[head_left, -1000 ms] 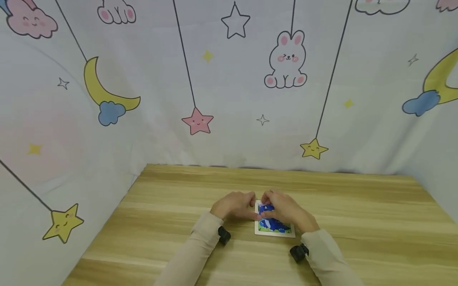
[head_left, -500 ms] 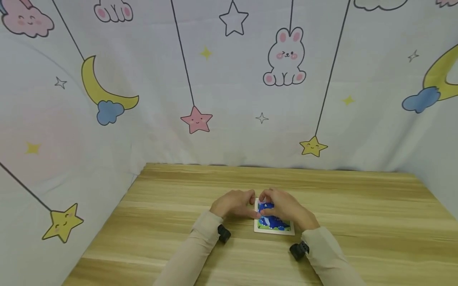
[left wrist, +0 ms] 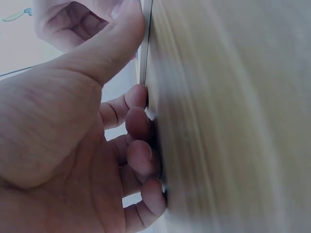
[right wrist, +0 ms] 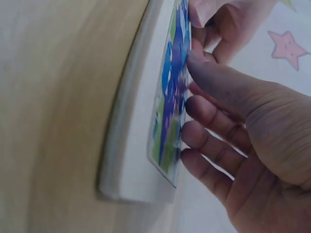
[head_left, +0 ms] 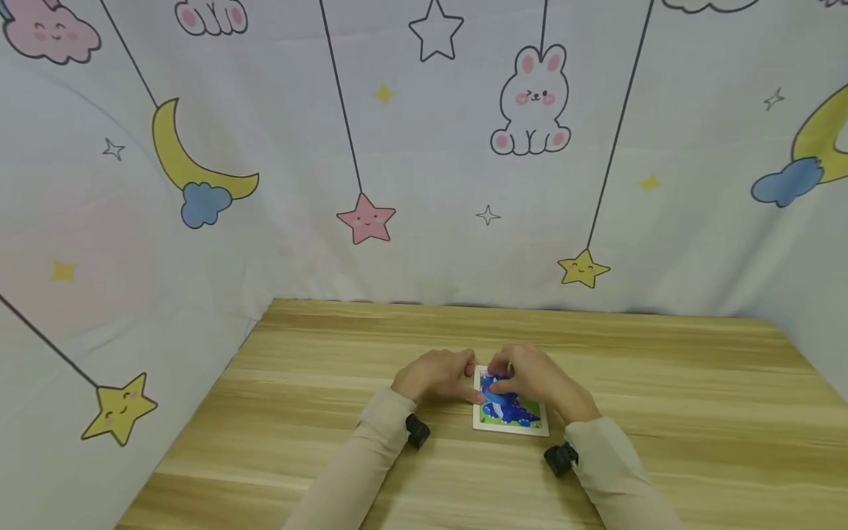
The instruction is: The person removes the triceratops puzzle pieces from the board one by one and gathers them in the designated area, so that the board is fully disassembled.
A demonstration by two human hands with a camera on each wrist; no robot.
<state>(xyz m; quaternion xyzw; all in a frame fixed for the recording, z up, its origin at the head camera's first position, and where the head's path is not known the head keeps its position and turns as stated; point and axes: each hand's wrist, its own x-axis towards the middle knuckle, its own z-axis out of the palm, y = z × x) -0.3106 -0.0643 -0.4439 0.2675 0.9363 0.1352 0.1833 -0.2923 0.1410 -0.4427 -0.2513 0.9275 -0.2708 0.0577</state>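
A flat square picture board (head_left: 510, 430) with a pale rim and a blue dinosaur picture lies on the table. My left hand (head_left: 440, 377) grips its left edge, thumb on the rim nearer me and index fingertip further back, as the left wrist view of the hand (left wrist: 73, 121) shows. My right hand (head_left: 539, 379) is over the upper right part of the picture. In the right wrist view, the thumb and loosely bent fingertips of this hand (right wrist: 252, 121) touch or almost touch the picture (right wrist: 172, 97); no loose piece is visible between them.
The wooden table (head_left: 318, 346) stretches out around the board. Behind it hangs a pale cloth (head_left: 430, 258) printed with stars, moons and a rabbit. Black wrist cameras are strapped at the left cuff (head_left: 417, 431) and right cuff (head_left: 561, 459).
My right hand has shifted slightly right and back over the picture, uncovering more of the dinosaur. My left hand keeps its place at the left edge. The head view has tilted a little.
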